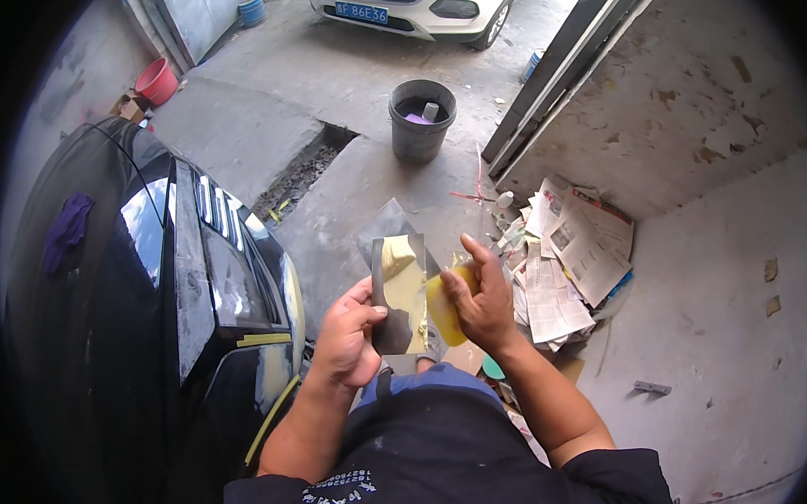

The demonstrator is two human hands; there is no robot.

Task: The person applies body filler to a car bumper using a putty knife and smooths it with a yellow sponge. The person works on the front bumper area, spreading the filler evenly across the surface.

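Note:
My left hand (346, 336) grips the lower left edge of a dark flat putty board (394, 332), its thumb lying over the top. Pale yellow putty (406, 284) is smeared on the board, thickest toward its far end. On the board's right, my right hand (487, 302) is closed around a yellow putty spreader (445, 316), fingers up and thumb across its face. The spreader's left edge is right beside the board; whether they touch I cannot tell. Left of my hands stands a dark car (144, 330) with yellow masking tape (264, 340) on its body.
A purple cloth (67, 230) rests on the dark car. Ahead stands a black bucket (417, 141), with a floor channel (303, 174) to its left. Newspapers (561, 288) are heaped by the right wall. A white car (412, 1) and a red tub (157, 81) are farther off.

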